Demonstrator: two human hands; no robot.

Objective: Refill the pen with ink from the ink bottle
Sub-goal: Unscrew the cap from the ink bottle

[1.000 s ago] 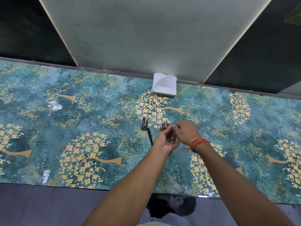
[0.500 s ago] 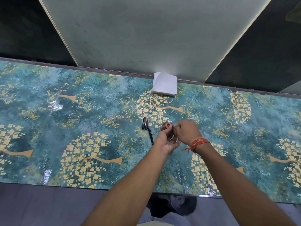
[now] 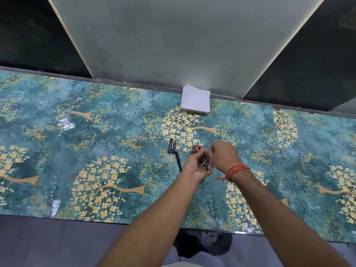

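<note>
My left hand (image 3: 195, 168) is curled around a small ink bottle, of which only the round reddish top (image 3: 197, 148) shows past my fingertips. My right hand (image 3: 221, 156), with a red thread band at the wrist, has its fingers pinched together right beside that top and touches my left fingertips. Whatever it pinches is hidden. To the left of my hands the pen lies in pieces on the table: two short dark parts (image 3: 172, 145) side by side and a long thin black part (image 3: 178, 160) just below them.
A teal cloth with yellow flower trees covers the table (image 3: 96, 141). At the table's far edge, against a grey wall panel, lies a stack of white paper (image 3: 195, 101). The table's near edge (image 3: 115, 221) runs below my forearms.
My hands have stayed together at the same spot. The bottle's reddish top shows more than before. The top sheet of the paper stack, curled up a second ago, lies flat.
</note>
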